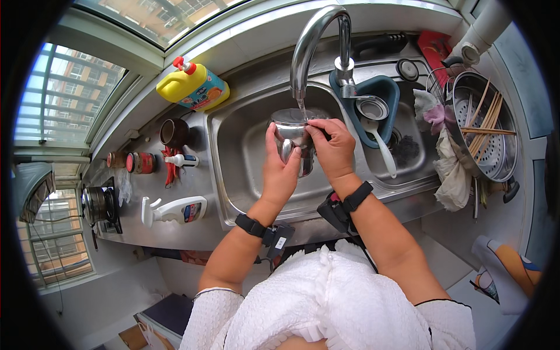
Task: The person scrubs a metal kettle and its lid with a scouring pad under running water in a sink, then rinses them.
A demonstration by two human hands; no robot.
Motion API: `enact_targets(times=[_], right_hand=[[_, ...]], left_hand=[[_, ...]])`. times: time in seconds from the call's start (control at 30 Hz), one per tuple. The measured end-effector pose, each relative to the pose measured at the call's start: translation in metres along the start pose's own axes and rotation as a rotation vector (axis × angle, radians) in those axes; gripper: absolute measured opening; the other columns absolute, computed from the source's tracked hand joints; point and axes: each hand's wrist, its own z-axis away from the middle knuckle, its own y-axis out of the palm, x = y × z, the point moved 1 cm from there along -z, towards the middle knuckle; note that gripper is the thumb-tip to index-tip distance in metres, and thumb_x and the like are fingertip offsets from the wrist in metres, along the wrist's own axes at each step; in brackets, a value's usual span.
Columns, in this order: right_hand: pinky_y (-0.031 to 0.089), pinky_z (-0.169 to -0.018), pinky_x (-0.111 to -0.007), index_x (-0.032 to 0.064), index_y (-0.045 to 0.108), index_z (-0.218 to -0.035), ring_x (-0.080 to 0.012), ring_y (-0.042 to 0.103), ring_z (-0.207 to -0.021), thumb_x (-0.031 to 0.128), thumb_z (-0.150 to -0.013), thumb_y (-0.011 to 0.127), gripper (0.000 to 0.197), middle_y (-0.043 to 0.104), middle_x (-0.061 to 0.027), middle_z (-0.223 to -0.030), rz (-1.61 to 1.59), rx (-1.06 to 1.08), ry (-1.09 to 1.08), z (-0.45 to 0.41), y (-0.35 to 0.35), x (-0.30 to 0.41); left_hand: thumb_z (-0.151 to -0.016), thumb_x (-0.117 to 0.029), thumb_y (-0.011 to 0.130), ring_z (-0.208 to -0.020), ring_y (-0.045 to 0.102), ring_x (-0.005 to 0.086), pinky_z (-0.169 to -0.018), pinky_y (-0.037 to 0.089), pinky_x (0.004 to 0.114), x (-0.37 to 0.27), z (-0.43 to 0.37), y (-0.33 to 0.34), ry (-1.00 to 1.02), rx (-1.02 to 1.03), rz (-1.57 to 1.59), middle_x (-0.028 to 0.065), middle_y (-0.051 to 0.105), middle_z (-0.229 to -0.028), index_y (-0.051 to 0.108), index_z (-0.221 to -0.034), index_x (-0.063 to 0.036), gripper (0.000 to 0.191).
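Both hands hold a shiny stainless steel container (291, 132) over the larger basin of a double sink (245, 175). My left hand (282, 170) grips its near left side, with the thumb beside a rounded metal part. At the right rim, my right hand (333, 144) pinches the edge between thumb and fingers. Water runs from the chrome gooseneck faucet (301, 52) onto the container's top, close to my right fingertips. The container's underside is partly hidden by the hands.
A blue-green drain basket (389, 94) holds a strainer and a white spoon (385, 151) right of the faucet. Left stand a yellow detergent bottle (194, 87), a brown pot (174, 132), jars and a white spray bottle (179, 211). A steel colander (485, 127) with chopsticks hangs at right.
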Motion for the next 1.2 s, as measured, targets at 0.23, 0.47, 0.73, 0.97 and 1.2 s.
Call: enact_targets(times=[0.23, 0.47, 0.73, 0.97, 1.2], right_hand=[[0.050, -0.074, -0.034, 0.0083, 0.072, -0.084, -0.0251, 0.062, -0.083, 0.009, -0.072, 0.074, 0.012, 0.067, -0.0072, -0.082, 0.164, 0.107, -0.338, -0.004, -0.002, 0.014], [0.050, -0.081, -0.035, 0.0088, 0.071, -0.091, -0.0276, 0.061, -0.091, 0.007, -0.077, 0.071, 0.015, 0.068, -0.0069, -0.086, 0.169, 0.150, -0.461, 0.006, -0.002, 0.017], [0.051, -0.080, -0.034, 0.0087, 0.070, -0.091, -0.0273, 0.063, -0.086, 0.004, -0.076, 0.069, 0.016, 0.069, -0.0064, -0.087, 0.248, 0.161, -0.483, -0.001, -0.025, 0.005], [0.052, -0.081, -0.035, 0.0090, 0.071, -0.091, -0.0291, 0.062, -0.087, 0.001, -0.073, 0.068, 0.020, 0.068, -0.0064, -0.088, 0.264, 0.266, -0.611, 0.000, -0.005, 0.029], [0.051, -0.079, -0.035, 0.0085, 0.069, -0.088, -0.0269, 0.062, -0.088, 0.002, -0.074, 0.067, 0.015, 0.068, -0.0054, -0.087, 0.248, 0.166, -0.544, 0.000, -0.018, 0.017]], left_hand=[[-0.090, -0.005, 0.058, -0.109, 0.057, 0.0208, -0.089, 0.047, 0.030, 0.017, 0.008, 0.010, 0.117, -0.019, -0.112, 0.0178, 0.051, -0.129, 0.016, -0.149, -0.0113, 0.073], [-0.090, -0.009, 0.057, -0.097, 0.064, 0.0249, -0.077, 0.052, 0.033, 0.018, 0.011, 0.011, 0.069, -0.013, -0.205, 0.0210, 0.058, -0.120, 0.015, -0.149, -0.0138, 0.072], [-0.089, -0.009, 0.059, -0.095, 0.065, 0.0268, -0.074, 0.053, 0.036, 0.015, 0.011, 0.007, 0.273, -0.085, -0.179, 0.0222, 0.057, -0.122, 0.014, -0.149, -0.0137, 0.075], [-0.087, -0.009, 0.059, -0.083, 0.067, 0.0290, -0.072, 0.053, 0.037, 0.004, 0.020, 0.007, 0.064, -0.002, -0.266, 0.0227, 0.057, -0.120, 0.013, -0.149, -0.0133, 0.077], [-0.090, -0.006, 0.056, -0.095, 0.064, 0.0250, -0.081, 0.051, 0.033, 0.007, 0.017, 0.009, 0.183, -0.076, -0.131, 0.0190, 0.058, -0.121, 0.013, -0.150, -0.0127, 0.074]])
